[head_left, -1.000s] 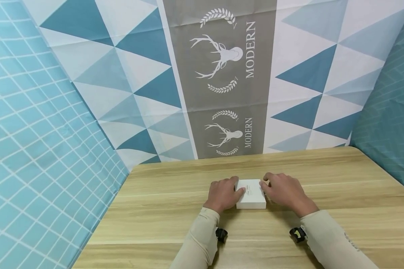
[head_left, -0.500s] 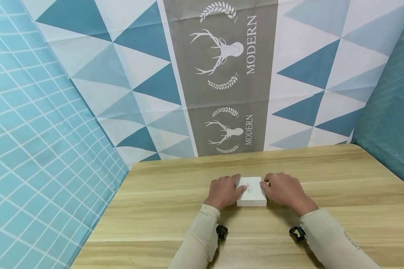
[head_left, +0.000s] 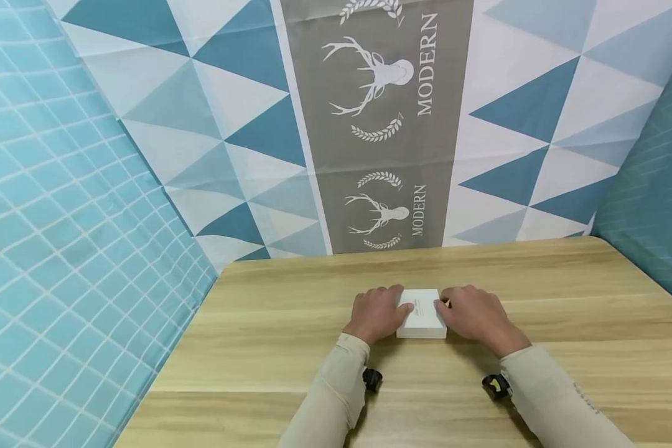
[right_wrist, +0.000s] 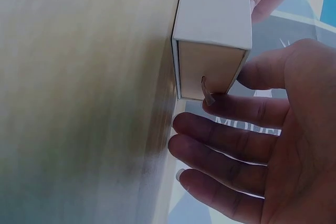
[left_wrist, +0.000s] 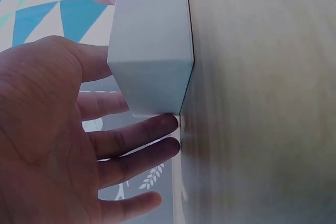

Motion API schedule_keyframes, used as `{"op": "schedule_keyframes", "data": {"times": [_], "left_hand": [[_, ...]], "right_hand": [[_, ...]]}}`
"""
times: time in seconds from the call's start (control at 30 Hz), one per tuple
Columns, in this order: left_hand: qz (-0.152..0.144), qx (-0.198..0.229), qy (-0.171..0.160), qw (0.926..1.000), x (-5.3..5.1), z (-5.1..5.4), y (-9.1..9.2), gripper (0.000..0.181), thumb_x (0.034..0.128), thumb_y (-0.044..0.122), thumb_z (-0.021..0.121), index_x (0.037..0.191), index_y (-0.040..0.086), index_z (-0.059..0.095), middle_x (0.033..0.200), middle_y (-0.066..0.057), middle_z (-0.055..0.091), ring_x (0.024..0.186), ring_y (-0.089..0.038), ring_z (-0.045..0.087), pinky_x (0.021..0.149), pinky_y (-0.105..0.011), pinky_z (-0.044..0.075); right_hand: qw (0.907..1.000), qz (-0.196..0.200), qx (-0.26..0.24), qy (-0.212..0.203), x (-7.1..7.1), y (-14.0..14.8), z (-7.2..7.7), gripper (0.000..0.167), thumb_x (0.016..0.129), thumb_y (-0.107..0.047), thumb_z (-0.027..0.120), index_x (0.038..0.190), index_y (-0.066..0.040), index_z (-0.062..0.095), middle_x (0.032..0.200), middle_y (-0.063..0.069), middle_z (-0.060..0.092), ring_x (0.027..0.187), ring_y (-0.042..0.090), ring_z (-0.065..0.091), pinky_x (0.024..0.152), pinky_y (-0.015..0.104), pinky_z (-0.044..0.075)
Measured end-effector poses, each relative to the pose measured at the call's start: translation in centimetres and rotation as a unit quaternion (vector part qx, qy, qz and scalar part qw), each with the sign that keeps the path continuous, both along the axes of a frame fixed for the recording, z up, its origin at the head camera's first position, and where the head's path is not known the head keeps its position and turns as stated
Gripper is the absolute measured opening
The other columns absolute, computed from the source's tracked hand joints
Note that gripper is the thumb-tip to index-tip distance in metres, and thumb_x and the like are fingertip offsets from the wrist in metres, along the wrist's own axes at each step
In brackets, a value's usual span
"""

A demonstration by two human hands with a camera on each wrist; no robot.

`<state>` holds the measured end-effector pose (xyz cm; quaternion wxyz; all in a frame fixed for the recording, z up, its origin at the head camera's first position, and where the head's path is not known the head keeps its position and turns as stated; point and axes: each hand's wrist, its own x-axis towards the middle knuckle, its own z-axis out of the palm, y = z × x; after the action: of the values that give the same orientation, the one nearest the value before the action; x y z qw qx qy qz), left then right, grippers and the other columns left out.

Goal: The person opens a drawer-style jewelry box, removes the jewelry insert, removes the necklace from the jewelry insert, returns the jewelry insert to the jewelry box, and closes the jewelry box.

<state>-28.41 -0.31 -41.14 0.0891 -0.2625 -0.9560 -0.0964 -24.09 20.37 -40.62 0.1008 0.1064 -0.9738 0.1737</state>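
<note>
A small white drawer box [head_left: 422,317] with fine print on its lid lies flat on the wooden table. My left hand [head_left: 376,314] holds its left side, thumb on the lid and fingers around the far left corner. At the right side is my right hand [head_left: 476,314], its thumb at the lid's edge. In the right wrist view, a short ribbon pull [right_wrist: 208,92] sticks out of the box's tan drawer end [right_wrist: 207,69]. The right index fingertip [right_wrist: 215,106] touches the ribbon's tip, while the other fingers are spread below.
The wooden table [head_left: 246,348] extends around the box on all sides. Behind it hangs a patterned cloth [head_left: 386,143] with triangles and deer heads. A blue checked cloth [head_left: 61,249] borders the left, and a teal cloth [head_left: 649,199] the right.
The head view has tilted slightly down, so the table and wall appear higher. Both hands stay at the box's sides, with the right thumb still at the lid's edge.
</note>
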Motion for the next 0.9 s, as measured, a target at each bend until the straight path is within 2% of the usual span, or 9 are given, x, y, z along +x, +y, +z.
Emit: {"op": "schedule_keyframes", "data": {"times": [0.17, 0.3, 0.47, 0.73, 0.9], "left_hand": [[0.001, -0.006, -0.012, 0.9999, 0.1, 0.09, 0.68, 0.046, 0.0999, 0.049, 0.056, 0.134, 0.02, 0.064, 0.108, -0.004, 0.073, 0.093, -0.024, 0.069, 0.073, -0.042, 0.052], [0.007, -0.019, -0.016, 0.9997, 0.23, 0.1, 0.66, 0.045, 0.1005, 0.049, 0.055, 0.133, 0.019, 0.063, 0.106, -0.004, 0.073, 0.092, -0.024, 0.069, 0.075, -0.043, 0.052], [0.019, -0.034, -0.012, 0.9992, 0.08, 0.24, 0.25, 0.042, 0.101, 0.049, 0.055, 0.128, 0.019, 0.064, 0.099, -0.004, 0.072, 0.087, -0.023, 0.068, 0.074, -0.043, 0.052], [0.024, -0.033, -0.031, 0.9987, -0.02, 0.39, 0.46, 0.046, 0.102, 0.05, 0.052, 0.137, 0.02, 0.061, 0.112, -0.004, 0.071, 0.097, -0.023, 0.068, 0.08, -0.044, 0.052], [0.033, -0.031, -0.041, 0.9981, 0.4, 0.08, 0.44, 0.047, 0.1017, 0.051, 0.052, 0.138, 0.022, 0.059, 0.115, -0.003, 0.07, 0.099, -0.023, 0.067, 0.082, -0.043, 0.051]], "right_hand": [[1.0, -0.005, 0.006, -0.005, 0.13, 0.54, -0.02, 0.022, 0.097, -0.022, 0.057, 0.081, -0.012, 0.069, 0.065, -0.003, 0.056, 0.056, 0.016, 0.046, 0.051, 0.034, 0.037], [0.9999, 0.001, 0.013, -0.007, 0.04, 0.4, -0.07, 0.027, 0.097, -0.021, 0.055, 0.072, -0.016, 0.063, 0.061, -0.004, 0.052, 0.055, 0.016, 0.046, 0.052, 0.035, 0.038], [0.9998, 0.011, 0.012, -0.006, -0.36, -0.17, 0.07, 0.028, 0.097, -0.021, 0.054, 0.072, -0.015, 0.062, 0.063, -0.003, 0.052, 0.057, 0.017, 0.046, 0.053, 0.036, 0.038], [0.999, 0.027, 0.015, -0.031, -0.24, 0.28, 0.66, 0.023, 0.095, -0.016, 0.053, 0.074, -0.015, 0.063, 0.063, -0.002, 0.05, 0.056, 0.016, 0.044, 0.053, 0.034, 0.036], [0.9978, 0.05, 0.01, -0.042, -0.08, 0.55, 0.19, 0.02, 0.09, -0.01, 0.055, 0.073, -0.017, 0.062, 0.065, -0.003, 0.051, 0.057, 0.015, 0.042, 0.054, 0.033, 0.035]]}}
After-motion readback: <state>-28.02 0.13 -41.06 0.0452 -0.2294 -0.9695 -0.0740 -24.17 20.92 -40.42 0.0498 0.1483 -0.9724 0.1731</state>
